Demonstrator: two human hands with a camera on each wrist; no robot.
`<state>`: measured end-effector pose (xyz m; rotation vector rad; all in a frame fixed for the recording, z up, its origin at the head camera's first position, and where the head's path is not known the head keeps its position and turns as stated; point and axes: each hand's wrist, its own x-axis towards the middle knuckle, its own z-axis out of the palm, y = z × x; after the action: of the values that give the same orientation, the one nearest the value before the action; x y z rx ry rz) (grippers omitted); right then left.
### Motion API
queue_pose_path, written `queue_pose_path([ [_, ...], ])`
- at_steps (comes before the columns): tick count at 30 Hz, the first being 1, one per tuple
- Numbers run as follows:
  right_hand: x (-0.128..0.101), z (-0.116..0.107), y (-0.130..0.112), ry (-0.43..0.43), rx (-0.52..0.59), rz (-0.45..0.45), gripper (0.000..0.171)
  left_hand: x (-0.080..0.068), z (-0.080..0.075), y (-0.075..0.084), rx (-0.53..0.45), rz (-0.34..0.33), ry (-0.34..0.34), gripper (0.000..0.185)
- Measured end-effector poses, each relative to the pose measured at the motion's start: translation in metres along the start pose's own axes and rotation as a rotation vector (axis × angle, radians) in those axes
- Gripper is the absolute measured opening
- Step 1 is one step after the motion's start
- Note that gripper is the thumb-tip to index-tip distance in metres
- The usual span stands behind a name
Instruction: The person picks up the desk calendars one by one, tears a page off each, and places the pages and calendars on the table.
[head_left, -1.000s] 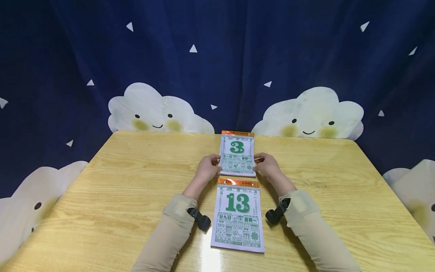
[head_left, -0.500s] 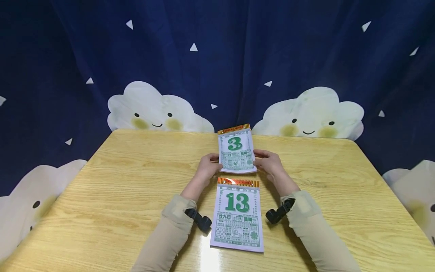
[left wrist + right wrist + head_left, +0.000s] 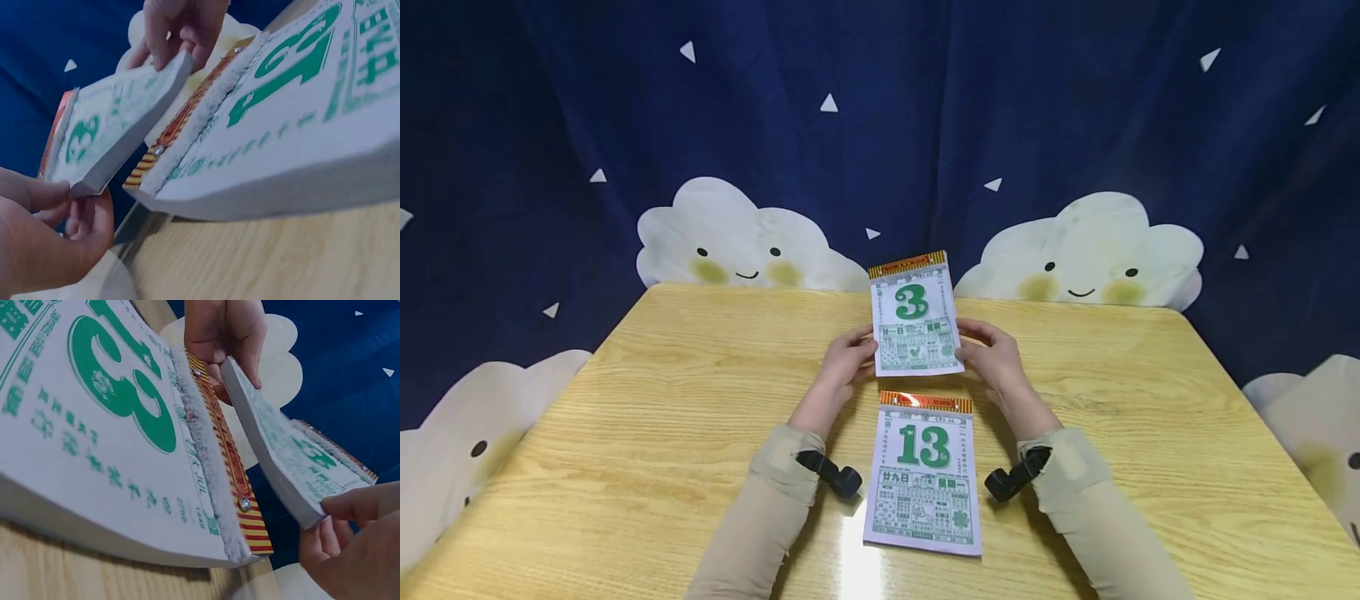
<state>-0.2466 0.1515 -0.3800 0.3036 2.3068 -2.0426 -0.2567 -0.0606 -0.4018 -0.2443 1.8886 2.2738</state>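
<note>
Left hand (image 3: pixel 842 363) and right hand (image 3: pixel 997 360) pinching "3" calendar (image 3: pixel 914 321), tilted, seemingly off the table (image 3: pixel 700 375)

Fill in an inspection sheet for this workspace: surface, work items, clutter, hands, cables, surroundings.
Surface: light wood-grain table, with glare near its front edge.
Work items: calendar showing 3, held tilted off the table; calendar showing 13, lying face up, nearer the person.
Clutter: nothing seen.
Hands: left hand and right hand pinch opposite lower side edges of the raised calendar; a black wrist camera on each wrist.
Cables: nothing seen.
Surroundings: dark blue curtain with smiling clouds and white triangles.
</note>
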Motion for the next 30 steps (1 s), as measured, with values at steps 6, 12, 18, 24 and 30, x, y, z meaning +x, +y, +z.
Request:
queue_pose_path([
  [6, -0.003, 0.0, -0.003, -0.021, 0.027, -0.055, 0.061, 0.001, -0.008, -0.002, -0.072, 0.069, -0.067, 0.037],
  [12, -0.008, -0.003, -0.011, -0.138, 0.027, -0.007, 0.064, -0.001, -0.016, -0.002, -0.087, 0.137, -0.141, 0.042],
  [18, -0.012, -0.007, -0.01, -0.265, 0.049, 0.018, 0.065, -0.004, -0.023, -0.002, -0.089, 0.163, -0.172, 0.045],
  [24, -0.012, -0.008, -0.009, -0.27, 0.076, 0.012, 0.056, -0.005, -0.024, 0.0, -0.174, 0.193, -0.29, 0.046],
  [30, -0.012, -0.007, -0.01, -0.242, 0.127, -0.001, 0.051, -0.006, -0.023, -0.001, -0.227, 0.183, -0.363, 0.051],
])
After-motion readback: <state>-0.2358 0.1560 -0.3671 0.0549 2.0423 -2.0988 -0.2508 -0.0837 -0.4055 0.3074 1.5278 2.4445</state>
